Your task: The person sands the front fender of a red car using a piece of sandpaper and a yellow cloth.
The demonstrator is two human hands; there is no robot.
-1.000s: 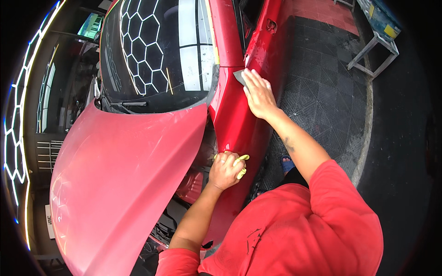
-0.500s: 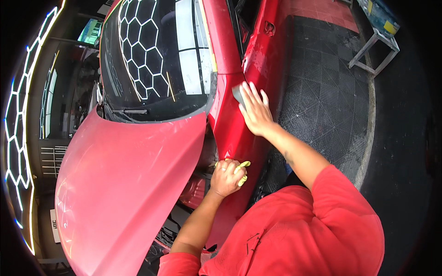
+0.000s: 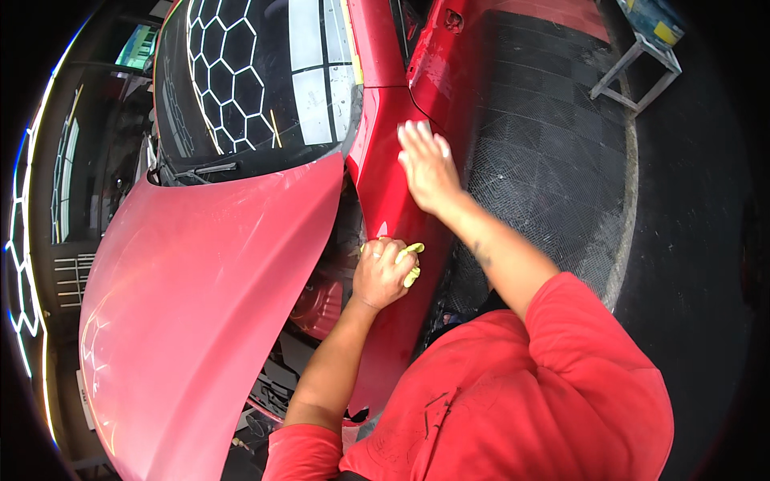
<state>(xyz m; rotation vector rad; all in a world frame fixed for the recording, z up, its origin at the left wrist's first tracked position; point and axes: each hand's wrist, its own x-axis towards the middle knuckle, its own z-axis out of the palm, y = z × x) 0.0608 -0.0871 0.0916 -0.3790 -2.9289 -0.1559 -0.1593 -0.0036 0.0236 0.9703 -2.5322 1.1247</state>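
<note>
My left hand is closed round a crumpled yellow cloth, resting on the front part of the car's glossy red fender. Folds of the cloth stick out on the right side of the fist. Farther up the same panel, my right hand lies palm down with its fingers stretched out, close to the seam with the door. Its fingertips are slightly blurred. Whatever may be under that palm is hidden in this view.
Left of the fender, the dull red hood leaves a gap showing dark engine-bay parts. Behind it is the windshield with hexagonal light reflections and a wiper. Dark textured floor tiles and a grey metal stand are on the right.
My right hand has shifted left across the fender, and the dark grey piece that showed beside its fingers is out of sight. The left hand keeps the cloth; the whole view has shifted.
</note>
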